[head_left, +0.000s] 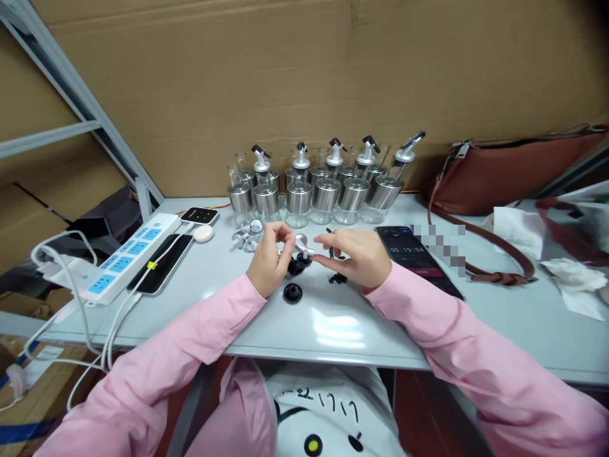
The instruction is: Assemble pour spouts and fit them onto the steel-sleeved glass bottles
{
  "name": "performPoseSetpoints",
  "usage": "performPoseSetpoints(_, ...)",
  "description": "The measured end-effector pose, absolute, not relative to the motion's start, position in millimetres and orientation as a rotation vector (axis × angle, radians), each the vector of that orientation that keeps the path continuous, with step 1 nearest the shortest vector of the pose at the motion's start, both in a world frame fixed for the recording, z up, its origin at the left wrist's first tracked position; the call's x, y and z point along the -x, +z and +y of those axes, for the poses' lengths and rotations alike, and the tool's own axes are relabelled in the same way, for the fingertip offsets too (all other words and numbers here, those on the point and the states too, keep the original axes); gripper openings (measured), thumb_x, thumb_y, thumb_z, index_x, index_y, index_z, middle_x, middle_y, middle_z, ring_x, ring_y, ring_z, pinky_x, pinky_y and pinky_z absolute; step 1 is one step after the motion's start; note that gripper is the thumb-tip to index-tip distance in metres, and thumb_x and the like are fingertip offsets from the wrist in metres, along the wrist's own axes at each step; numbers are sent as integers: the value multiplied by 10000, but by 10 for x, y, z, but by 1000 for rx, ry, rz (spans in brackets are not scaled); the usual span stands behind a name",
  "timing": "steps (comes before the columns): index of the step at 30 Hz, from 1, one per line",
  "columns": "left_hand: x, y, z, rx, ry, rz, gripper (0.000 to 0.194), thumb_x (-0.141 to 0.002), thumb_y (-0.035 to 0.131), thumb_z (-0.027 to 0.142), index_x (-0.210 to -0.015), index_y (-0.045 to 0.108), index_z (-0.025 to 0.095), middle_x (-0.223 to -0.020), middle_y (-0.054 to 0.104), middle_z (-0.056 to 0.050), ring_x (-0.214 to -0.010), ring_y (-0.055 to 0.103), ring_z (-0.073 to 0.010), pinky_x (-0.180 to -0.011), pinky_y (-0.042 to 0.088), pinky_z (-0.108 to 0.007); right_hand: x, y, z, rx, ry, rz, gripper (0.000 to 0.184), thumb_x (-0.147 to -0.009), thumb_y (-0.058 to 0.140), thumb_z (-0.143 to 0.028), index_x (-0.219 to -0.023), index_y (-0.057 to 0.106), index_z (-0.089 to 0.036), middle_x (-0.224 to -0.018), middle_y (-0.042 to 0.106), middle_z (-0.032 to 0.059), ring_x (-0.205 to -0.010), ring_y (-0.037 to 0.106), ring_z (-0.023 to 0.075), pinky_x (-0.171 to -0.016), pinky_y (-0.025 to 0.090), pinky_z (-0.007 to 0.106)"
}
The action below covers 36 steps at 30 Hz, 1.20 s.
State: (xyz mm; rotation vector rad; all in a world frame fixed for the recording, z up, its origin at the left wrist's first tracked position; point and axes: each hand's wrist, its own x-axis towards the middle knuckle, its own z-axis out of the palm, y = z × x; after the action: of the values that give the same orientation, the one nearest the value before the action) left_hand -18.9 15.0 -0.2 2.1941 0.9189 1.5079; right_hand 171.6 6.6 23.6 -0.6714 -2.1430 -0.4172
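My left hand (270, 259) has its thumb and forefinger closed on a silver pour spout (302, 246). From the other side, my right hand (361, 257) pinches the spout's narrow end between thumb and finger. Below them, black plastic stoppers (297, 265) form a small cluster, with one round black stopper (292, 292) apart in front. Small black levers (337, 278) lie under my right hand. Several silver spout caps (247, 235) are piled left of my left hand. Behind stand rows of glass bottles with steel sleeves (299, 198), several topped with silver spouts with black levers (334, 152).
On the left are a white power strip (136, 254) with cables, a phone (162, 265) and a small black-screened device (200, 216). A phone showing a timer (419, 260) lies by my right forearm. A brown bag (514, 174) and crumpled tissues (573, 276) sit at right.
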Motion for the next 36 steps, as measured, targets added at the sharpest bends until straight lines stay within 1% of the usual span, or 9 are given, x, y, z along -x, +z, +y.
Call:
performPoseSetpoints(5, 156, 28, 63, -2219, 1418, 850, 15, -917, 370, 196, -927, 377, 188, -793, 483, 1, -677, 524, -96, -622, 434, -215, -1677, 244, 3, 565, -443, -2147, 119, -863, 543, -256, -910, 634, -197, -711, 683, 23, -588, 601, 107, -530, 420, 213)
performPoseSetpoints(8, 179, 57, 52, -2339, 1383, 827, 49, -921, 364, 189, -924, 413, 182, -790, 506, -4, -694, 529, -106, -633, 429, -222, -1664, 257, -21, 551, -384, -2144, 93, -849, 549, -230, -888, 618, -184, -730, 672, 41, -614, 599, 119, -545, 429, 222)
performPoseSetpoints(12, 219, 83, 52, -2634, 1317, 701, 142, -930, 332, 212, -954, 465, 171, -840, 553, -39, -772, 533, -147, -716, 424, -280, -1649, 274, -46, 589, -132, -2133, 70, -848, 512, -206, -836, 573, -173, -691, 626, 36, -564, 549, 108, -538, 428, 225)
performPoseSetpoints(14, 231, 92, 51, -2724, 1302, 631, 177, -927, 340, 264, -998, 468, 164, -888, 570, -61, -806, 542, -166, -753, 419, -315, -1642, 279, -62, 650, 12, -2077, 88, -855, 488, -227, -814, 552, -181, -635, 589, 13, -526, 524, 102, -523, 425, 225)
performPoseSetpoints(18, 235, 84, 62, -2805, 1385, 573, 348, -863, 478, 464, -1034, 456, 162, -933, 579, -85, -848, 563, -200, -781, 415, -358, -1622, 271, -98, 774, 366, -1932, 117, -862, 491, -283, -790, 508, -192, -557, 560, -27, -460, 533, 96, -502, 430, 226)
performPoseSetpoints(20, 229, 70, 73, -2804, 1457, 572, 355, -840, 535, 461, -1030, 446, 174, -923, 582, -73, -819, 568, -186, -771, 423, -348, -1610, 258, -109, 795, 558, -1875, 133, -870, 490, -304, -796, 487, -194, -548, 564, -35, -444, 547, 98, -500, 432, 230)
performPoseSetpoints(23, 219, 58, 85, -2802, 1515, 519, 316, -853, 549, 401, -1050, 426, 187, -927, 593, -61, -806, 578, -165, -765, 436, -328, -1600, 237, -107, 813, 749, -1810, 179, -876, 485, -358, -800, 477, -196, -550, 571, -35, -448, 554, 106, -502, 430, 241)
performPoseSetpoints(29, 209, 78, 81, -2910, 1427, 477, 264, -904, 483, 347, -1096, 435, 172, -944, 639, -68, -844, 604, -159, -806, 427, -325, -1597, 220, -71, 831, 917, -1714, 263, -863, 497, -429, -762, 496, -187, -537, 542, -46, -437, 541, 97, -482, 412, 234)
performPoseSetpoints(36, 205, 51, 78, -2821, 1441, 548, 360, -878, 493, 454, -1111, 420, 189, -959, 649, -69, -833, 625, -174, -801, 428, -345, -1543, 247, -82, 809, 1040, -1612, 292, -816, 560, -459, -746, 487, -184, -532, 556, -50, -418, 550, 95, -449, 427, 228)
